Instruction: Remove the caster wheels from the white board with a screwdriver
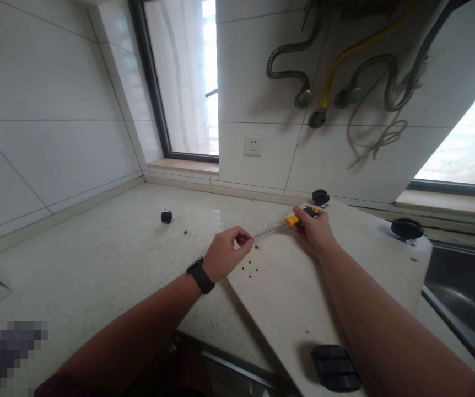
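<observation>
My right hand [314, 231] is closed around the yellow and black handle of a screwdriver [292, 220], its shaft pointing left. At the screwdriver's tip, my left hand [231, 251], with a black watch on the wrist, is closed in a pinch. Whatever sits between those fingertips is too small to make out. Both hands are over the left end of a white board [279, 298], close to a cluster of small screw holes [249, 269]. Black caster wheels stand on the board: one caster [320, 197] at the back, another caster [406, 228] at the right, a third caster [335, 368] at the front.
A loose black caster [166, 216] lies on the speckled countertop [130, 264], with small dark bits [185, 232] near it. A metal sink [464, 292] lies right of the board. Hoses and a yellow pipe [336, 60] hang on the tiled wall above a socket [253, 146].
</observation>
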The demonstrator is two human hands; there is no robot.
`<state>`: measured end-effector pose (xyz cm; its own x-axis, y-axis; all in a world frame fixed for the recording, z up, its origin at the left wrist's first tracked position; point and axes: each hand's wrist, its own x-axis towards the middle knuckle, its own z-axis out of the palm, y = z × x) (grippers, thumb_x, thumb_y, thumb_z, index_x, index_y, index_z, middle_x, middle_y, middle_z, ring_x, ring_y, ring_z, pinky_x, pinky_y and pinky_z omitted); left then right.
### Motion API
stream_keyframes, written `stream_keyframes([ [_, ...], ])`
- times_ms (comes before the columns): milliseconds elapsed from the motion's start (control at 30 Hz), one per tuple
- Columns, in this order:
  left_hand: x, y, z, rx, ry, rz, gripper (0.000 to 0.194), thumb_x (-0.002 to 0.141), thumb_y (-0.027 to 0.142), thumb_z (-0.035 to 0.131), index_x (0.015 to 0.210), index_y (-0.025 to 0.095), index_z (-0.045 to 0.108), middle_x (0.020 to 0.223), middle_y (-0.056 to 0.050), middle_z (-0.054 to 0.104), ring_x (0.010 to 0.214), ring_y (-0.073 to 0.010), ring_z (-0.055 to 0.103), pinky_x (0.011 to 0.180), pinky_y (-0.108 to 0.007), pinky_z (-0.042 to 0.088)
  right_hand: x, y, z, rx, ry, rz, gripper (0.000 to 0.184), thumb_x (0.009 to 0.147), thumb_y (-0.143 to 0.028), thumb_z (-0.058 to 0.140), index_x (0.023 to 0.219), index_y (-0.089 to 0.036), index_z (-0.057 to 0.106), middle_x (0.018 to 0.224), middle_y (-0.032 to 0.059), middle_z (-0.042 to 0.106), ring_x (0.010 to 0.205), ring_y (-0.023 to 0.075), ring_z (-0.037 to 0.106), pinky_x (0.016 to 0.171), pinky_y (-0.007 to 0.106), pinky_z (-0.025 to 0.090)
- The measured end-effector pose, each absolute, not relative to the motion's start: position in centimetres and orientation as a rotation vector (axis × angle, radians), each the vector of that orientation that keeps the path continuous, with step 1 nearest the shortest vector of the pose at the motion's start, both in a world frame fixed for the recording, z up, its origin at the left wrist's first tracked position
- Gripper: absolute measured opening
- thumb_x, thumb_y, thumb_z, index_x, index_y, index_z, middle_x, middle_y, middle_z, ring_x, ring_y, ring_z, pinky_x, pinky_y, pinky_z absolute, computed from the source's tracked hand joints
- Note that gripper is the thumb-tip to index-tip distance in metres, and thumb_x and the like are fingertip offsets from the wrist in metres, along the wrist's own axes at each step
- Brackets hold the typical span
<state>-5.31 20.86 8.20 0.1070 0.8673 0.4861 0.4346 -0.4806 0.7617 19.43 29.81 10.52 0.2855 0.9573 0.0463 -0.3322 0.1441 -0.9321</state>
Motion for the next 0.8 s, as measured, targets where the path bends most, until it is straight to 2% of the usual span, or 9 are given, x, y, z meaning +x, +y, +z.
stream_keyframes([
  [133, -6.8, 21.7, 8.8, 2.042, 1.271, 1.302, 0.005, 0.090, 0.027, 0.070, 0.090, 0.024, 0.074, 0.085, -0.003, 0.078, 0.079, -0.0183, 0.070, 0.073, -0.034, 0.053, 19.4, 29.9, 10.6, -1.001, -0.792, 1.078, 0.070, 0.061, -0.028, 0.099, 0.099, -0.029, 0.039, 0.087, -0.0063, 0.063, 0.064, 0.0126, 0.069, 0.046, 0.023, 0.064],
  [333, -13.8, 25.4, 10.1, 1.992, 1.406, 1.168, 0.019, 0.094, 0.039, 0.066, 0.098, 0.022, 0.072, 0.090, -0.005, 0.080, 0.083, -0.0184, 0.073, 0.076, -0.032, 0.054, 19.2, 29.9, 10.8, -1.015, -0.810, 1.073, 0.064, 0.064, -0.025, 0.098, 0.095, -0.028, 0.042, 0.082, -0.0057, 0.063, 0.063, 0.0135, 0.069, 0.044, 0.023, 0.063],
  [467, -20.3, 28.0, 8.9, 1.937, 1.640, 1.099, 0.026, 0.093, 0.043, 0.065, 0.097, 0.019, 0.073, 0.073, -0.003, 0.074, 0.068, -0.0189, 0.068, 0.069, -0.033, 0.050, 19.3, 30.0, 10.9, -1.025, -0.839, 1.078, 0.056, 0.065, -0.024, 0.096, 0.091, -0.027, 0.047, 0.080, -0.0040, 0.064, 0.063, 0.0141, 0.069, 0.043, 0.022, 0.062],
  [600, -25.6, 29.6, 5.9, 1.852, 1.895, 0.984, 0.025, 0.092, 0.040, 0.064, 0.093, 0.016, 0.073, 0.068, -0.003, 0.069, 0.068, -0.0205, 0.067, 0.068, -0.034, 0.049, 19.4, 30.2, 10.8, -1.029, -0.865, 1.086, 0.046, 0.067, -0.025, 0.095, 0.084, -0.024, 0.052, 0.077, -0.0026, 0.065, 0.063, 0.0134, 0.069, 0.044, 0.021, 0.062],
  [667, -27.4, 30.0, 4.3, 1.828, 1.990, 0.892, 0.024, 0.092, 0.039, 0.068, 0.093, 0.016, 0.073, 0.072, -0.003, 0.069, 0.070, -0.0199, 0.067, 0.071, -0.034, 0.051, 19.4, 30.3, 10.8, -1.026, -0.874, 1.088, 0.041, 0.069, -0.025, 0.093, 0.082, -0.022, 0.055, 0.076, -0.0021, 0.066, 0.062, 0.0128, 0.068, 0.044, 0.021, 0.062],
  [800, -29.2, 30.3, 2.0, 1.820, 2.081, 0.711, 0.027, 0.098, 0.042, 0.069, 0.101, 0.015, 0.070, 0.093, -0.004, 0.072, 0.082, -0.0178, 0.068, 0.080, -0.037, 0.058, 19.3, 30.3, 10.8, -1.031, -0.883, 1.086, 0.028, 0.075, -0.019, 0.088, 0.079, -0.019, 0.060, 0.077, 0.0015, 0.068, 0.060, 0.0128, 0.068, 0.044, 0.020, 0.062],
])
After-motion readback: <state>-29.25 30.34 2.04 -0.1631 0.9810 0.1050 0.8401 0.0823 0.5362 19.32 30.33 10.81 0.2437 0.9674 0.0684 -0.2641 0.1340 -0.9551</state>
